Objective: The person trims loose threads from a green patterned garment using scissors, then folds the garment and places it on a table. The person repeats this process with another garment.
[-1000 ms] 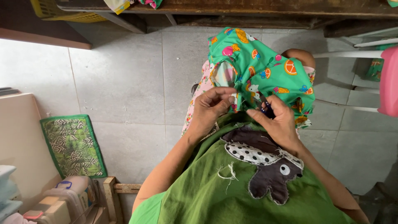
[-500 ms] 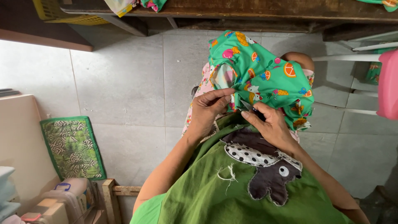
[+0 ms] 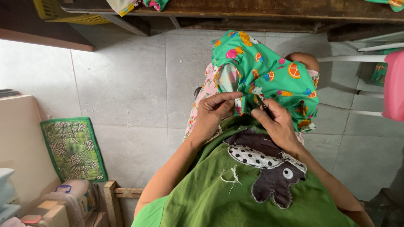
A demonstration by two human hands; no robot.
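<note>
Fingers (image 3: 229,97) of both hands on bunched green fruit-print cloth (image 3: 269,71).

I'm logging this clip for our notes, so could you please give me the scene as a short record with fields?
Setting: seated person seen from above, grey tiled floor
Left hand: pinching the green fruit-print fabric
Right hand: at the same fabric edge, holding a small dark tool, too small to identify
Lap: fabric bunched over the knees
Clothing: green shirt with a dark animal patch
Nearby: green patterned mat at left, wooden table edge on top
</note>
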